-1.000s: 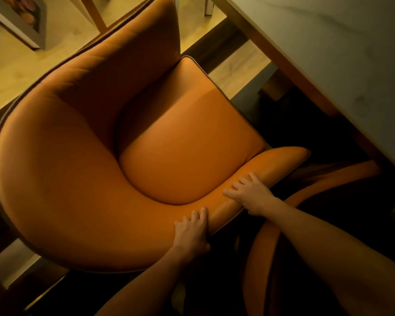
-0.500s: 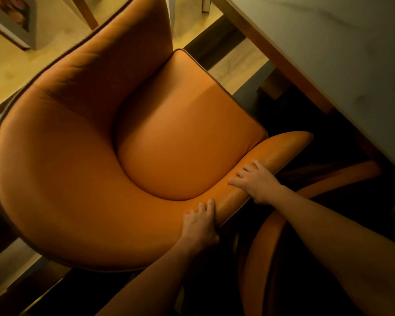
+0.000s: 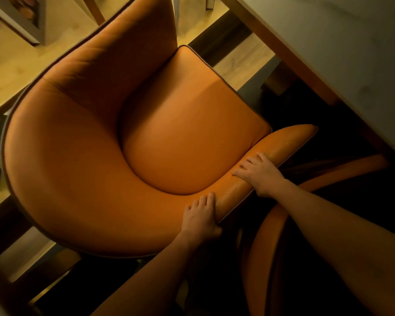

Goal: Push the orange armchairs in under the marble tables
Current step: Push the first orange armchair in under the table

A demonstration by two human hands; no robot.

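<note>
A large orange armchair [image 3: 82, 156] with a curved back and round seat cushion fills the middle of the view, seen from above. My left hand [image 3: 200, 218] grips the near armrest, fingers over the top and thumb under its edge. My right hand [image 3: 260, 173] grips the same armrest further along, toward its tip. The marble table [image 3: 342, 53] with a wooden edge runs across the upper right. The armchair's front points at the table's near edge, with dark space under the table beside it.
A second orange armchair [image 3: 271, 224] sits in shadow under my right arm, at the lower right. Light wooden floor [image 3: 242, 58] with dark strips shows beyond the seat. A framed picture [image 3: 18, 17] leans at the upper left.
The armchair has swung and shifted up and right toward the table. Both hands moved with the armrest, the right hand sliding slightly further along it.
</note>
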